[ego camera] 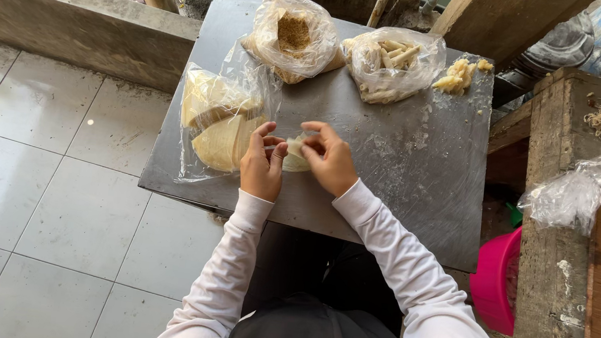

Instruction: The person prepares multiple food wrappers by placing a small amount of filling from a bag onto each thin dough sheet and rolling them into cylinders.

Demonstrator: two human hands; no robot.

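A small pale wrapper sits just above the middle of the grey tabletop, pinched between both hands. The left hand holds its left edge with fingers closed on it; the right hand curls over the top and right side, fingers bent down onto the sheet. It looks like the folding or rolling step, the wrapper being tucked around a filling that cannot be seen. The next move likely calls for a tight, even roll without tearing the thin sheet.

At nine o'clock from the wrapper lies a clear bag of round flat wrappers. At twelve o'clock stands a bag of brown crumbly filling, and at one o'clock a bag of finished rolls, with a yellowish lump just beside it. At four o'clock, off the tabletop, a pink tub shows.
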